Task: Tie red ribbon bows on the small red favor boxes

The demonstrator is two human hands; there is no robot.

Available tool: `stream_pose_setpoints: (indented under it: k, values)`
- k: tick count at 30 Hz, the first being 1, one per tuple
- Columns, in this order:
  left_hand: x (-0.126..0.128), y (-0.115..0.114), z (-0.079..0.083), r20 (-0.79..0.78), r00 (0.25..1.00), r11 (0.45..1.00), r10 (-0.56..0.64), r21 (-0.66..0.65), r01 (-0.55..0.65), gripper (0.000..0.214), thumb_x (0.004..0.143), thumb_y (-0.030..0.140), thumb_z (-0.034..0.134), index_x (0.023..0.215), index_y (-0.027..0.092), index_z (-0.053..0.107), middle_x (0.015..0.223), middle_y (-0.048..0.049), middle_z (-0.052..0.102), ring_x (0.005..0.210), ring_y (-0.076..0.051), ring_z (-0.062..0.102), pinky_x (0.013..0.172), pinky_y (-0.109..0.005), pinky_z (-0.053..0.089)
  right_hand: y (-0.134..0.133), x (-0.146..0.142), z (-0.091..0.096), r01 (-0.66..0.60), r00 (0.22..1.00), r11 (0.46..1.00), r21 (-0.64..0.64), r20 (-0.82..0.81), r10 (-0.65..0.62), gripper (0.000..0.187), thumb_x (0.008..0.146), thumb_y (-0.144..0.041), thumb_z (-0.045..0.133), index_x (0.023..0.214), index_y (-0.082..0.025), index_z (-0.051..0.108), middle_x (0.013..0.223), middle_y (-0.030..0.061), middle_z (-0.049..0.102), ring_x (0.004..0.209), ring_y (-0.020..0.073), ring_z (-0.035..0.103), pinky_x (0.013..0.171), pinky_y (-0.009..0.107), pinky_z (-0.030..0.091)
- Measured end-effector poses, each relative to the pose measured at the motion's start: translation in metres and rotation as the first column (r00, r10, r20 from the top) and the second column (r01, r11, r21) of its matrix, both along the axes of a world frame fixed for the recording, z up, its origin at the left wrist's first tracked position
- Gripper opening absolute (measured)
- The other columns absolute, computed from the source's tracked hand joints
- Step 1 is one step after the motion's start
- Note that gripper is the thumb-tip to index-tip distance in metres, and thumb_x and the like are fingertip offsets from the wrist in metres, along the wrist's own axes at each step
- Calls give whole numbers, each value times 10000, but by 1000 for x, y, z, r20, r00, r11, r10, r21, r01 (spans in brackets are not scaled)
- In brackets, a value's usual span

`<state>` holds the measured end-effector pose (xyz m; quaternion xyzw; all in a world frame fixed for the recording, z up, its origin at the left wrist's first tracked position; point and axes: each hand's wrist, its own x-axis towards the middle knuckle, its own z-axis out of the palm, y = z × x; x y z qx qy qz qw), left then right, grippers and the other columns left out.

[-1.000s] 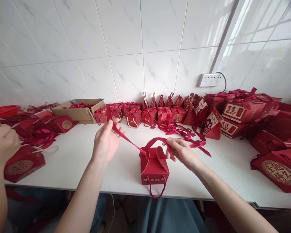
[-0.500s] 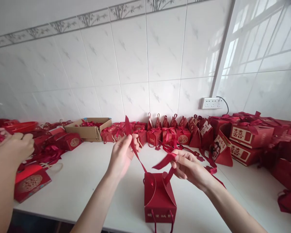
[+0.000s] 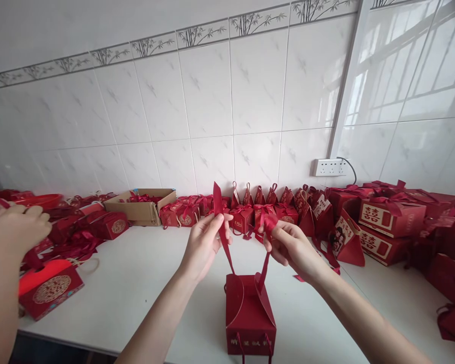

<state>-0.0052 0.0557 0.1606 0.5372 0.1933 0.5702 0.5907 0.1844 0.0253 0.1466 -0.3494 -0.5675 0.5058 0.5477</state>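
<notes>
A small red gift box (image 3: 250,316) with a cord handle stands near the front edge of the white table (image 3: 144,283). A red ribbon (image 3: 224,237) runs up from its top flaps in two strands. My left hand (image 3: 203,242) pinches the left strand, whose end sticks up above the fingers. My right hand (image 3: 288,245) pinches the right strand just above the box. Both hands hover over the box, close together.
Another person's hand (image 3: 11,230) works at the far left over a flat red box (image 3: 51,290). Rows of red gift boxes (image 3: 258,210) line the wall, with a cardboard box (image 3: 142,205) and larger red boxes (image 3: 390,217) at the right. A power strip (image 3: 328,167) hangs on the tiles.
My hands have come closer together and lifted both ribbon strands upright above the box. The camera has tilted upward, so the box sits lower in view.
</notes>
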Motion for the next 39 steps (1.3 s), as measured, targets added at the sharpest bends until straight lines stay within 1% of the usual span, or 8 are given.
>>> stream_pose_setpoints:
  k: [6,10,12,18,25,31,35,39]
  values:
    - [9,-6,3,-54,998,999,-25,24,26,196,836,350,628,877,165,676,677,13,511,583,-73,495,555,-218,429,-9,-6,17,-22,998,995,100,55,17,259,817,-386,555,678,-168,550,367,-55,424,320,57,270,381,225,137]
    - [14,-10,3,-75,997,998,-37,45,41,202,851,344,608,772,159,620,668,15,517,590,-75,506,570,-216,427,-15,-14,26,-62,998,991,117,5,61,320,784,-466,660,746,-179,523,454,-59,516,282,34,291,328,186,140]
    - [16,-11,3,-97,995,998,-27,55,32,219,853,352,602,751,158,596,675,16,522,579,-73,505,565,-215,425,-17,-17,28,-62,998,990,125,-10,64,339,788,-484,666,751,-184,511,422,-72,500,266,27,272,313,171,126]
    - [22,-16,7,-185,983,991,21,131,4,228,853,358,588,743,158,590,652,18,518,586,-85,508,559,-218,446,-17,-22,30,65,998,981,184,-26,-61,362,777,-508,678,737,-177,537,368,-70,463,300,38,300,330,159,166]
    - [20,-21,5,-216,975,988,56,149,-23,238,853,369,581,775,146,613,704,-1,569,582,-88,526,564,-229,472,-13,-23,31,198,978,954,227,-105,-178,347,727,-482,729,719,-174,569,472,-70,434,404,51,332,360,159,227]
    - [23,-18,6,-207,977,992,53,125,-27,201,828,343,626,760,156,599,628,37,533,505,-54,499,508,-189,427,-14,-26,30,199,980,946,256,-64,-189,343,709,-474,745,687,-169,592,484,-77,392,417,48,285,369,175,229]
    - [24,-21,7,-223,973,988,63,151,-29,145,832,311,614,827,167,623,616,36,563,493,-63,513,484,-186,428,-16,-27,32,143,990,949,280,-22,-142,312,748,-447,723,708,-172,582,533,-37,529,436,70,417,411,199,309]
    - [20,-28,13,-371,921,974,117,226,-32,111,845,228,570,827,154,650,586,20,594,524,-77,541,530,-190,453,-14,-24,33,157,988,937,312,-36,-153,298,714,-408,762,719,-180,570,608,-24,584,522,97,529,493,217,406]
